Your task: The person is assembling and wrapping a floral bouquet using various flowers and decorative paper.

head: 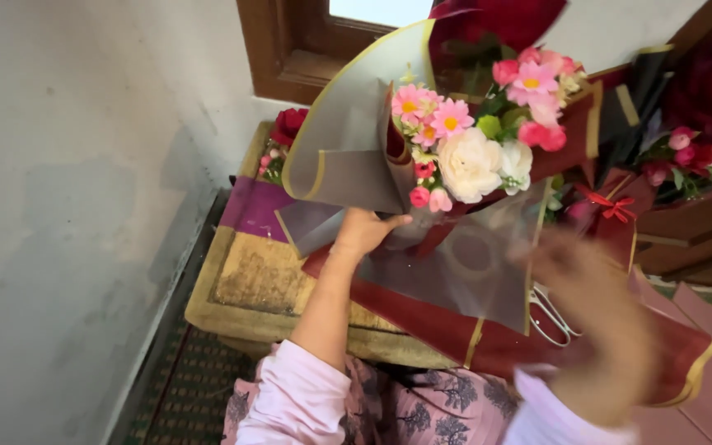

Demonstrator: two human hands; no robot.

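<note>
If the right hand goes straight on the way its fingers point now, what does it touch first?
Probably the translucent grey wrapping sheet around the bouquet. The right hand is blurred and points up-left toward it; depth is unclear, so contact may already exist.

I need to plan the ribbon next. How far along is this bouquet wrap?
Flowers are bunched and partly wrapped: grey sheet stands behind them. The left hand holds the bunch's base; the blurred right hand is over the red sheet. The front looks unwrapped and untied; scissors lie nearby.
</note>
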